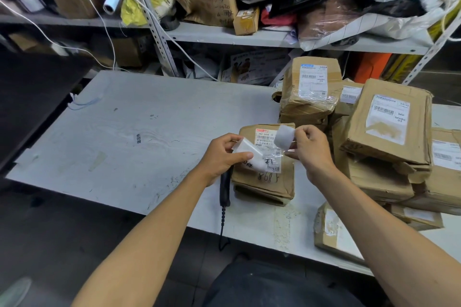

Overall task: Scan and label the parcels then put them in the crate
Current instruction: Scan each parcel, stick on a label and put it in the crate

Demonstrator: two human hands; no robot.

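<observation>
The left hand (pixel 222 154) pinched a white label (pixel 248 154) and the right hand (pixel 308 148) pinched its peeled backing (pixel 284 136), both poised just above the brown parcel (pixel 264 177) lying on the worktop (pixel 124 137), seemingly ready for sticking; the scanner (pixel 225 188) lay alongside.

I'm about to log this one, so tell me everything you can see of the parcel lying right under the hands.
The parcel is a small brown cardboard box, creased and crumpled, lying flat on the white table. A white shipping label with a red corner mark, printed text and barcodes covers its top, with dark handwriting on it and on the cardboard below. A black scanner handle lies against its left edge. The left hand and right hand hold white label pieces just above it; contact is unclear.
</observation>
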